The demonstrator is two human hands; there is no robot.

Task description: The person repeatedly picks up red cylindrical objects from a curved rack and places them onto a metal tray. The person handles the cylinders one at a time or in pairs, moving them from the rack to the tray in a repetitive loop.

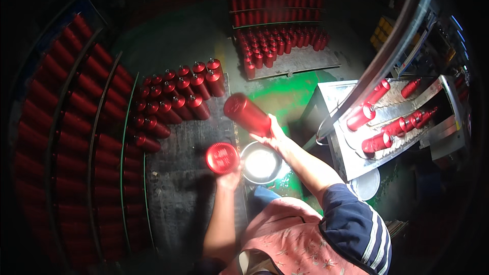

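While left grip (230,177), right grip (274,135) hold red bottles (246,114) apart, platform edge (232,131) beneath.

On our left rise tiers of canisters (71,137); just right of them, standing canisters (172,91) occupy the far part of a board (175,198). Farther off, more canisters (269,60) stand on a pallet (300,63). At right, other canisters (361,117) rest on a surface (340,94). Between board and surface sits a basin (261,167); we hold one canister (222,158) left of it, a second canister (247,114) toward its far side.
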